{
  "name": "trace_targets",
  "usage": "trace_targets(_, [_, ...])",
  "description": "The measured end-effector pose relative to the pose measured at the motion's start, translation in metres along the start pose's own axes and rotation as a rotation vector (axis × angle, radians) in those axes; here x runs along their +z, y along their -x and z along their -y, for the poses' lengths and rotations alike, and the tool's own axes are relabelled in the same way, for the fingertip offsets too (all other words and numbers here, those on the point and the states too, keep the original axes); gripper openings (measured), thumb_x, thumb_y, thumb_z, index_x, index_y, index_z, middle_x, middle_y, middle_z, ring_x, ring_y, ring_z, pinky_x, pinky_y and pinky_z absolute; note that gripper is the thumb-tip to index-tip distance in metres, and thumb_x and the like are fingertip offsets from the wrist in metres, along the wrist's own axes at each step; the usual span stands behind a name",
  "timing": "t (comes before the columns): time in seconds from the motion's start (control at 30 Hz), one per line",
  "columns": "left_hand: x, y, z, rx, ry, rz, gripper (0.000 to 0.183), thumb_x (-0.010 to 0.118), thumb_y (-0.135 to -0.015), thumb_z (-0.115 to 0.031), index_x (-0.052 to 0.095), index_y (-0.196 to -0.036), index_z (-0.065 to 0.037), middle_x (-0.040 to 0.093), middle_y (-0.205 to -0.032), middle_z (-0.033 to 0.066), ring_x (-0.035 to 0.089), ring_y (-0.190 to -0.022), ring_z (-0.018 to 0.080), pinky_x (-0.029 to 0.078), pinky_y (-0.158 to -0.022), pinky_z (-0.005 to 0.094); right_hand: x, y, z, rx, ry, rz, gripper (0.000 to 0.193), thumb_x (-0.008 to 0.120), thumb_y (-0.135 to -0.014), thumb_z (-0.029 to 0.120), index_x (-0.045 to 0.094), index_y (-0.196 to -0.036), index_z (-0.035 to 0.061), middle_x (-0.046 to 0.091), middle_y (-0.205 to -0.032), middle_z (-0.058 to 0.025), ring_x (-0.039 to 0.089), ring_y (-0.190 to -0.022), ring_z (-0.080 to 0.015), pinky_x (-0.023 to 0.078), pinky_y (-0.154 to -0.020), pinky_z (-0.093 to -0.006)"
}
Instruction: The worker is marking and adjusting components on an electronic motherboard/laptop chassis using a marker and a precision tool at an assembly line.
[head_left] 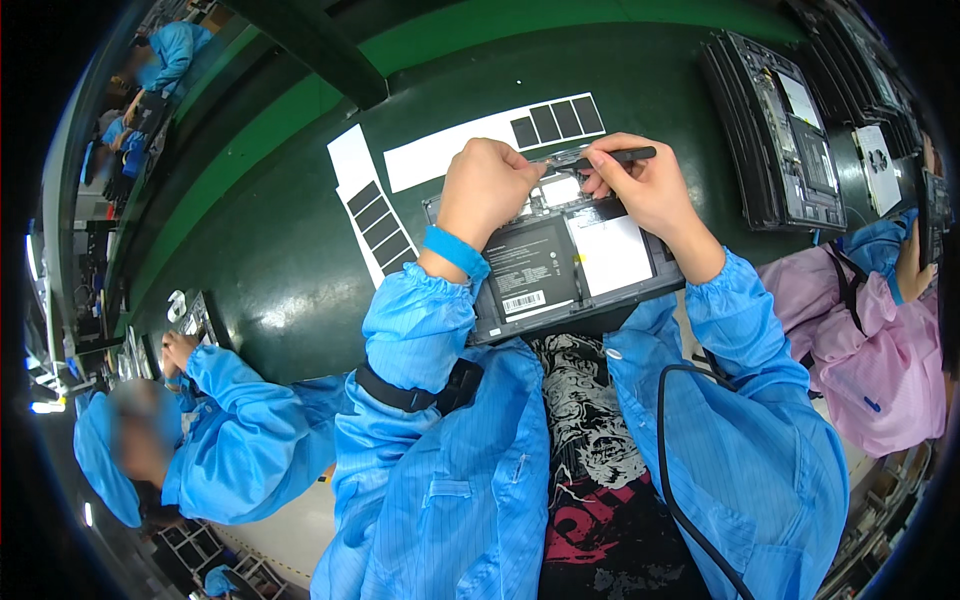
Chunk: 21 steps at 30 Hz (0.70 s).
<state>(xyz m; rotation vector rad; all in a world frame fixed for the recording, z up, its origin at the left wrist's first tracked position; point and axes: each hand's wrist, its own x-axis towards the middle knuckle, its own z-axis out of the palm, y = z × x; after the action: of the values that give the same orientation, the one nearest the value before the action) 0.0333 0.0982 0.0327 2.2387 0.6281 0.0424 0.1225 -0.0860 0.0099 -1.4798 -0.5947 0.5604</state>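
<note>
An opened laptop chassis [520, 322] lies before me at the table's near edge, its insides facing up. Inside it are a black battery pack [525, 262] with a printed label and a white rectangular panel [612, 255]. My right hand [640, 185] grips black tweezers [632, 155] like a pen, their tips at the chassis's far edge. Just left of those tips, my left hand [488, 185] is closed in a pinch over the same edge. Whatever its fingertips hold is too small to make out. Both hands cover parts of the chassis.
White backing sheets [430, 165] bearing black rectangular stickers [562, 118] lie beyond and left of the laptop on the dark green table [270, 270]. Stacked laptop chassis [790, 150] stand at right. Co-workers in blue [235, 425] and pink [870, 350] sit on either side.
</note>
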Motion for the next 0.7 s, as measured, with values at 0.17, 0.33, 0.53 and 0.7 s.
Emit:
trace_targets(0.17, [-0.0009, -0.0026, 0.0049, -0.020, 0.105, 0.046, 0.025, 0.077, -0.079, -0.020, 0.072, -0.077, 0.004, 0.065, -0.060, 0.0092, 0.058, -0.052, 0.0134, 0.046, -0.050, 0.0282, -0.0011, -0.0006, -0.0005, -0.012, -0.040, 0.005, 0.015, 0.060, -0.093, 0.004, 0.065, -0.101, -0.0073, 0.068, -0.083, -0.0112, 0.067, -0.074, -0.0142, 0.054, -0.064, -0.0239])
trace_targets(0.33, [0.0010, -0.0011, 0.0040, -0.005, 0.068, 0.022, 0.025, 0.077, -0.078, -0.020, 0.072, -0.076, 0.004, 0.064, -0.059, 0.0093, 0.058, -0.052, 0.0131, 0.046, -0.049, 0.0281, 0.0005, 0.0011, 0.0004, 0.001, -0.008, 0.000, 0.014, 0.060, -0.093, 0.004, 0.066, -0.101, -0.0067, 0.068, -0.082, -0.0110, 0.067, -0.073, -0.0135, 0.054, -0.064, -0.0238])
trace_targets(0.53, [-0.0006, 0.0030, -0.0012, -0.020, 0.043, 0.013, 0.025, 0.078, -0.077, -0.020, 0.071, -0.076, 0.004, 0.064, -0.058, 0.0097, 0.058, -0.052, 0.0131, 0.046, -0.050, 0.0282, 0.0008, 0.0027, -0.0015, -0.006, 0.004, -0.001, 0.014, 0.059, -0.093, 0.004, 0.066, -0.100, -0.0065, 0.067, -0.082, -0.0103, 0.067, -0.073, -0.0134, 0.054, -0.064, -0.0239])
trace_targets(0.7, [0.0024, 0.0002, 0.0037, -0.023, 0.065, -0.010, 0.027, 0.079, -0.076, -0.021, 0.071, -0.075, 0.005, 0.064, -0.058, 0.0101, 0.058, -0.051, 0.0135, 0.046, -0.050, 0.0286, 0.0012, 0.0022, -0.0006, -0.010, 0.000, 0.002, 0.014, 0.059, -0.093, 0.004, 0.066, -0.100, -0.0065, 0.067, -0.083, -0.0103, 0.067, -0.074, -0.0136, 0.054, -0.064, -0.0242])
